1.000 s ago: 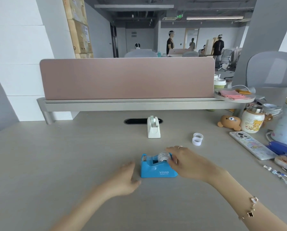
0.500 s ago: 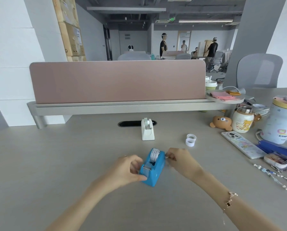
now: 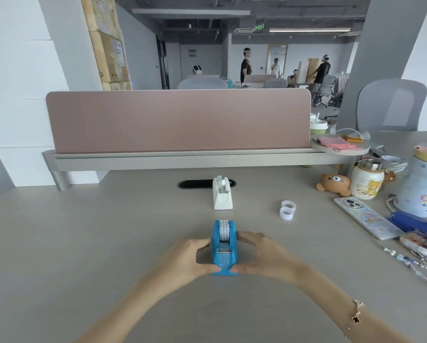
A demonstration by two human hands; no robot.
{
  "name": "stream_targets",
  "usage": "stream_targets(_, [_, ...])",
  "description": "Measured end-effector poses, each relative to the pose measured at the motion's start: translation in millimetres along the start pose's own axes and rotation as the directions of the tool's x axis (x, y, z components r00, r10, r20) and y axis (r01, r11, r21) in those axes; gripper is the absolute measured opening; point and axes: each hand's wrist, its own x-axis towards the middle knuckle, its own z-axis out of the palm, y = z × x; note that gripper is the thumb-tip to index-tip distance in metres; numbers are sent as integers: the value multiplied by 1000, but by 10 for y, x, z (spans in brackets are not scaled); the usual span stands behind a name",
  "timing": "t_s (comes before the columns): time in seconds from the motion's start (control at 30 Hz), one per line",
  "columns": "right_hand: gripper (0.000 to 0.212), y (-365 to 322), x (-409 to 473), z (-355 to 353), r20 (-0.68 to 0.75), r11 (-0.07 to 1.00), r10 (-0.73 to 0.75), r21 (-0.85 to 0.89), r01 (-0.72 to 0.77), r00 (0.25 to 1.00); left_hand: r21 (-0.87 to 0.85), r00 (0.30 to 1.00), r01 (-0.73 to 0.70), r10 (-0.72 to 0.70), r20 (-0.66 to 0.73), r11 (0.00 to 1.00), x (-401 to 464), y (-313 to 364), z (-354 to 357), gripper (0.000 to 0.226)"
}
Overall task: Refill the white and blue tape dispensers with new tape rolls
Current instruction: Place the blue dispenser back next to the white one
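- Two bare hands grasp the blue tape dispenser (image 3: 224,247) from either side on the pale desk (image 3: 83,243).
- Left hand (image 3: 190,258) curls fingers and thumb around its left wall; right hand (image 3: 262,256) mirrors this on the right wall.
- A tape roll (image 3: 223,230) sits in its cradle.
- Beyond it, the white tape dispenser (image 3: 222,194) stands alone near the cable slot (image 3: 195,184).
- Two empty tape cores (image 3: 287,210) lie to the right, apart from both dispensers.

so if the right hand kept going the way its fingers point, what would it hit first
The right hand points leftward, so it meets the blue tape dispenser at once; its grip is already on that side, the left hand just beyond.
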Motion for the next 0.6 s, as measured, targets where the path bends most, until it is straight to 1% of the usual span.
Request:
stream_targets(0.1, [69,-68,135,55,-8,1000,-20,-18,19,1000,-45,1000,12,-13,-12,999,-1,-21,-49,46])
stream_targets(0.23, [51,-211,378,158,-73,999,-32,-46,29,997,-94,996,44,-51,-73,995,42,-119,-146,43])
stream_targets(0.3, [46,-237,510,227,-118,998,-22,-59,15,993,-127,991,55,-70,-114,990,94,-181,-202,42])
stream_targets(0.37, [44,-252,630,304,-186,997,-12,-74,-2,982,-175,987,74,-97,-127,982,170,-232,-253,42])
stream_targets(0.47, [43,-276,801,382,-284,985,-31,-171,-19,958,-222,982,92,-126,-140,971,335,-307,-312,40])
stream_targets(0.53, [42,-271,913,399,-309,983,-42,-182,-16,950,-235,982,96,-131,-137,967,456,-359,-332,41])
stream_targets(0.6, [39,-261,1025,410,-294,991,-23,-133,-17,955,-249,982,89,-126,-138,964,579,-410,-351,43])
